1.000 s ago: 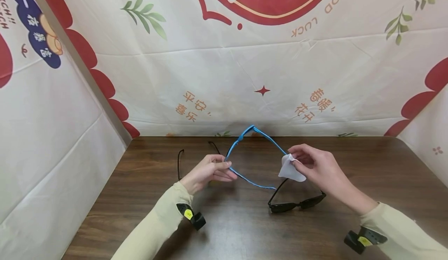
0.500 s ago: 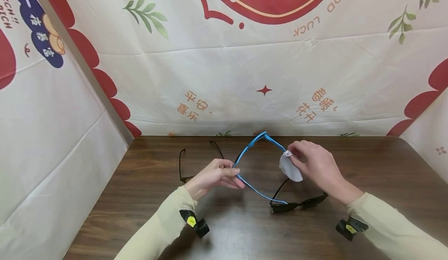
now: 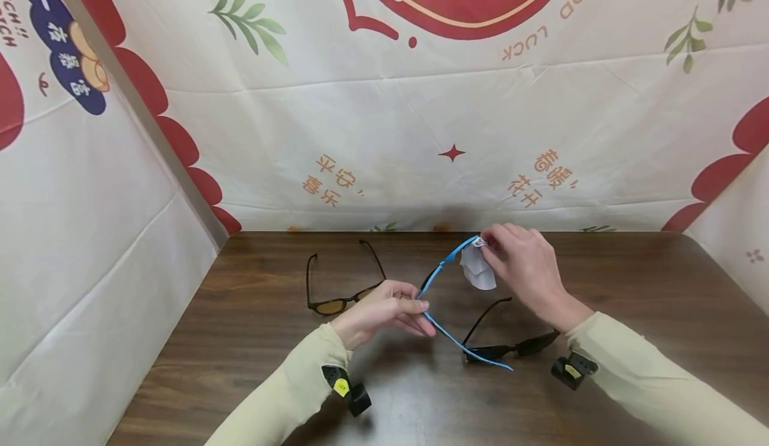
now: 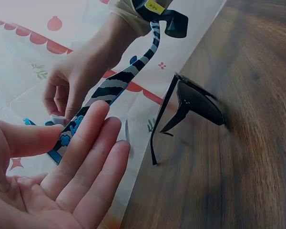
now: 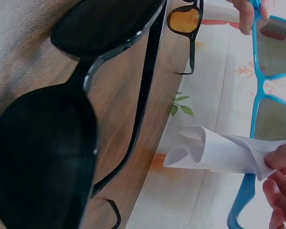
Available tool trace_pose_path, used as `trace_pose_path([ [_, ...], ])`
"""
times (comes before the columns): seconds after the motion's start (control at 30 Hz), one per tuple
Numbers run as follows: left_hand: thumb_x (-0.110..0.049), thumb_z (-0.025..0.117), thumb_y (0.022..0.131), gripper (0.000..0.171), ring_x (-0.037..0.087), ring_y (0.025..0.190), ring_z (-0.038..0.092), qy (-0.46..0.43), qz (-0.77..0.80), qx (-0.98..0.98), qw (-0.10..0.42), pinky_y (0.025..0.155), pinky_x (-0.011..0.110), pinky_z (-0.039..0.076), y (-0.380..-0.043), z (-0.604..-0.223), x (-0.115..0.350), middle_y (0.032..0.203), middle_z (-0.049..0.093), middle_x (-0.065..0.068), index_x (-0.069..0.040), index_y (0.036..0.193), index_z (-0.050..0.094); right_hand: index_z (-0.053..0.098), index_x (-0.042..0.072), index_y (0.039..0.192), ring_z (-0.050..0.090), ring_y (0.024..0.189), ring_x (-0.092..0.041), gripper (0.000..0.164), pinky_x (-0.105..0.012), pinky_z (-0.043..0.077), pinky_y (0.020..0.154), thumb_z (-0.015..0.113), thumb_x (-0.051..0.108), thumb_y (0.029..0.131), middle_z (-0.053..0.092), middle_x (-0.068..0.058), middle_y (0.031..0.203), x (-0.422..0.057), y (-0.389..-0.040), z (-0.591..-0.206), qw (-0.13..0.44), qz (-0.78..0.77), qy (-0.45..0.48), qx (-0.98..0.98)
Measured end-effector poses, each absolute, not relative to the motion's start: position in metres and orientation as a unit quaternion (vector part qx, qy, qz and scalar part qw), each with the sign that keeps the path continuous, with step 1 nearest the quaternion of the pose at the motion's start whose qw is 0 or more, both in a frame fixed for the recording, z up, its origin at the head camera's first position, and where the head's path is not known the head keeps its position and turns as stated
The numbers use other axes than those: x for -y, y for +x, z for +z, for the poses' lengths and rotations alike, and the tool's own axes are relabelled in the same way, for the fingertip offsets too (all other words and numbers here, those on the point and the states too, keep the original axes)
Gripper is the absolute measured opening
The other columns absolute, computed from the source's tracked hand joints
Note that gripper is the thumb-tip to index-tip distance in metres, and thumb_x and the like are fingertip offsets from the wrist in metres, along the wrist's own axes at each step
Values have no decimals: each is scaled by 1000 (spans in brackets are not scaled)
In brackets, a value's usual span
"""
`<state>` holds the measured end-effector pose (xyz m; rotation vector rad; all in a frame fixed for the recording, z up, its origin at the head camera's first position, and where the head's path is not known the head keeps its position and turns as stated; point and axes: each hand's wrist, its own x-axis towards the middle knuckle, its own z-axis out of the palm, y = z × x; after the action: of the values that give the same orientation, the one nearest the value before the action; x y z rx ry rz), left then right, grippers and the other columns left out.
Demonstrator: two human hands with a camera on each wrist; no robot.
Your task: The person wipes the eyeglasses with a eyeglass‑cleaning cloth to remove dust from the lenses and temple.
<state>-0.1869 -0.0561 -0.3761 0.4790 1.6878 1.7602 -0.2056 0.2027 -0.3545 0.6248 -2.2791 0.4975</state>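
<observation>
My left hand point(image 3: 390, 309) pinches blue-framed sunglasses point(image 3: 449, 258) at one front corner, thumb against fingers. In the left wrist view, the near temple point(image 4: 115, 85) shows black and white stripes. A white cloth point(image 3: 478, 271) is pinched by my right hand point(image 3: 525, 266) at the opposite corner of the frame. The right wrist view shows that cloth point(image 5: 224, 152) folded around the frame near the hinge, with both grey lenses visible. The blue sunglasses are held above the table, one temple reaching over the black sunglasses point(image 3: 531, 346).
Dark sunglasses with amber lenses point(image 3: 330, 308) lie with temples spread behind my left hand, on the wooden table point(image 3: 252, 366). The black sunglasses stand near my right forearm. A printed white cloth backdrop point(image 3: 384, 132) rises at the table's far edge.
My left hand has shifted right with the blue sunglasses, turning them. My right hand has moved left and away with the white cloth, from the temple to the front corner.
</observation>
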Motion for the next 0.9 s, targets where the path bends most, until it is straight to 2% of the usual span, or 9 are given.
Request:
trace_pose_path([
  [0.3, -5, 55, 96, 9, 29, 81, 70, 166, 684, -638, 312, 87, 53, 49, -191, -380, 58, 84, 69, 24, 2, 92, 53, 66, 7, 89, 60, 71, -23, 20, -39, 42, 63, 79, 1, 74, 66, -7, 80, -215, -196, -358, 339, 172, 233, 895],
  [0.6, -4, 53, 97, 8, 24, 77, 71, 128, 702, -639, 288, 88, 53, 48, -199, -380, 70, 79, 70, 17, -1, 90, 52, 65, 9, 87, 59, 70, -20, 24, -38, 41, 61, 79, -2, 70, 65, -3, 77, -233, -185, -364, 332, 165, 249, 895],
  [0.9, -7, 54, 97, 10, 25, 79, 71, 113, 703, -645, 277, 85, 46, 53, -203, -382, 78, 83, 70, 21, 3, 96, 52, 66, 10, 87, 59, 66, -16, 30, -37, 41, 60, 82, -3, 64, 65, 2, 75, -241, -171, -363, 329, 161, 270, 891],
])
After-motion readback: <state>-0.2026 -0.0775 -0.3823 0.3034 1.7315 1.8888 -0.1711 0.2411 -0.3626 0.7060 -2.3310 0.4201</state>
